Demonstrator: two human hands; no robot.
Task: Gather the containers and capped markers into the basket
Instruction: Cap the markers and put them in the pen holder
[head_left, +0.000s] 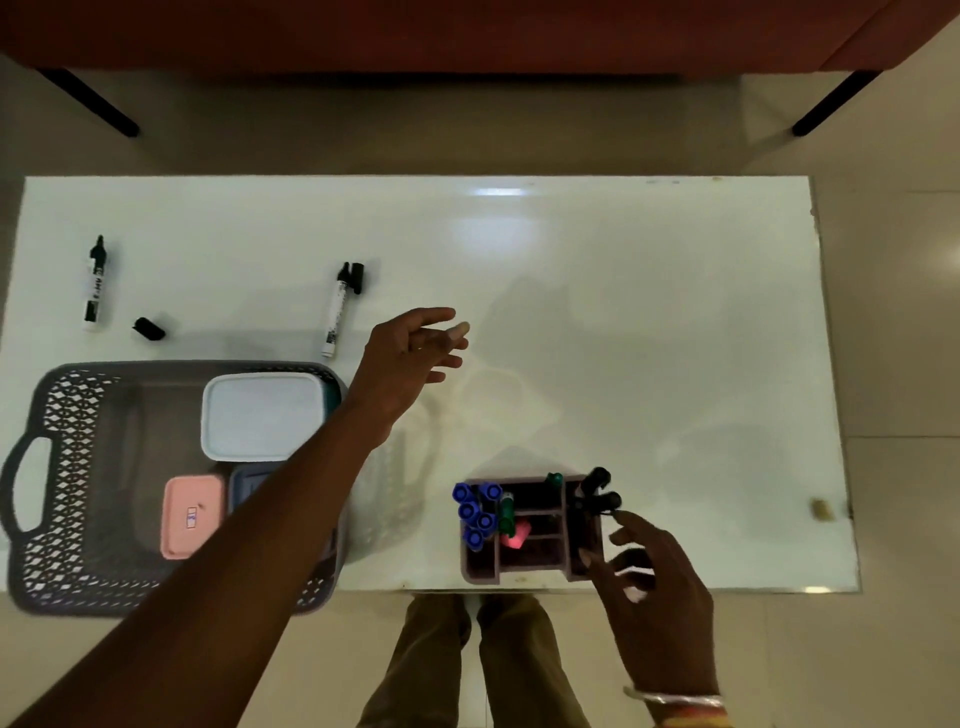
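While the white table (623, 312) carries everything, I take the grey lattice basket (57, 467) at its near left corner as my landmark and work down in size. Inside the basket sit three lidded containers: a white-lidded box (262, 418) at the far right, a pink-lidded box (189, 514) nearer me, and a blue-grey one (244, 491) just beside the pink, mostly hidden under my forearm. Right of the basket, well apart along the near edge, stands the marker organiser (530, 530), holding capped blue markers (475, 512), green ones (506, 514) and black ones (597, 491).

Beyond the basket lie two uncapped black markers: one past its far left corner (95, 283), with a loose cap (149, 328) near it, and one past its far right corner (340, 312), whose cap (357, 277) lies touching its tip.

My left hand (415, 353) hangs just right of that second marker, fingers spread wide, holding nothing. My right hand (654, 577) is loosely open and empty at the organiser's right side, fingertips (615, 514) close to the black caps.

I judge the step is lifting the organiser across. To do it well, I should clamp its walls low, both hands if possible, keep it upright so no marker tips out, and set it in the basket's bare left half. The loose markers need capping first.
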